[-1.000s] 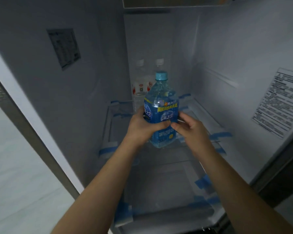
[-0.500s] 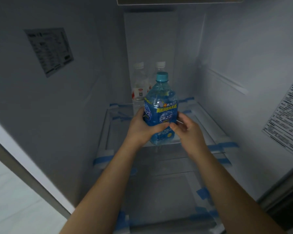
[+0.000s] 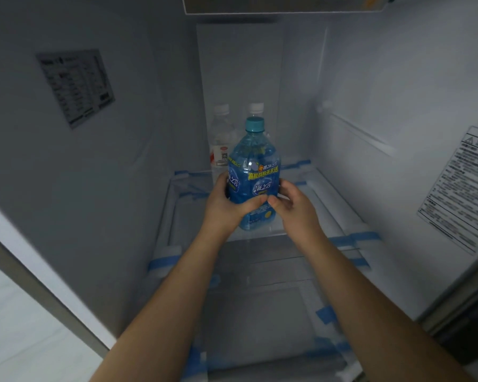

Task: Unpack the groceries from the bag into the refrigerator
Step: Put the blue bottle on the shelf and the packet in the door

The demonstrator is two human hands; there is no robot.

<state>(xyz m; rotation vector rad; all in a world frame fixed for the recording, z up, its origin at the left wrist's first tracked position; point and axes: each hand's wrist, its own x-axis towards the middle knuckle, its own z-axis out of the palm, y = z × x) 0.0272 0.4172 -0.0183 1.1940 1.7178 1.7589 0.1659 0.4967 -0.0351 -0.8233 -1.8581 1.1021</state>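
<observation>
the blue-tinted plastic drink bottle with a teal cap and blue label stands upright at centre frame, its base on or just above the clear glass refrigerator shelf; contact cannot be confirmed. the left hand wraps the bottle's lower body from 9 o'clock, thumb across the front. the right hand grips it from 3 o'clock, fingers curled, thumb tip meeting the left thumb. two clear plastic bottles with white caps stand behind at 12 o'clock against the back wall. strips of blue tape mark the shelf edges.
</observation>
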